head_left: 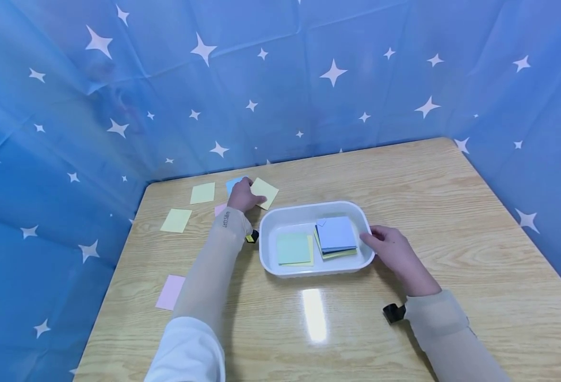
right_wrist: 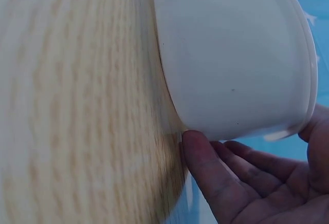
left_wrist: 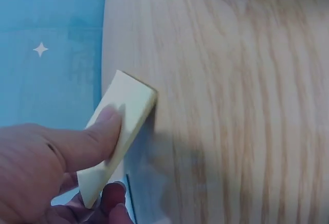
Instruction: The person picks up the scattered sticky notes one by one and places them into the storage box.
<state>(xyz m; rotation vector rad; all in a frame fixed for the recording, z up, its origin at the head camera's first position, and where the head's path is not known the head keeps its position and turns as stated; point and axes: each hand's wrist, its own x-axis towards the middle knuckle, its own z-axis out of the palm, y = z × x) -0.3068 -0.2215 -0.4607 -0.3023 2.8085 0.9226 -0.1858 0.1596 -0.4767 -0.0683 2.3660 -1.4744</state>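
Observation:
My left hand is at the back left of the table, pinching a pale yellow sticky note pad. In the left wrist view the thumb lies across the yellow pad, with fingertips under its lower end. Partly hidden beside this hand are a blue note and a pink note. My right hand grips the right end of a white plastic tray, thumb at the rim and fingers against the outer wall. Inside, a green pad overlaps a yellow one, left of a blue-topped stack.
Two pale yellow notes lie at the table's far left, one nearer than the other. A pink note is partly covered by the left forearm. A blue star-patterned curtain hangs behind the wooden table.

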